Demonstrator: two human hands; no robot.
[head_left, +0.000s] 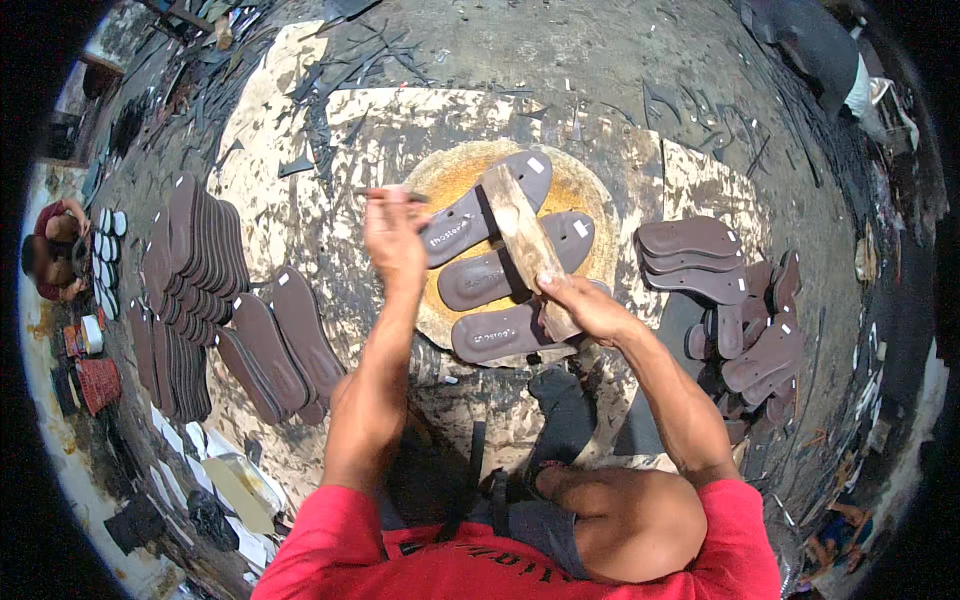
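Three soles (485,281) on the round block (590,190), judged light and pliable, are best taken by their rims. Toward its near edge, a wooden bar (518,225) is pinched by the right hand (592,312); a dark tool (374,192) seems clasped by the blurred left hand (393,230).

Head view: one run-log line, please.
left hand: holds dark thin object, blurred | right hand: holds wooden bar | bar: across three brown soles | soles: on round yellowish block
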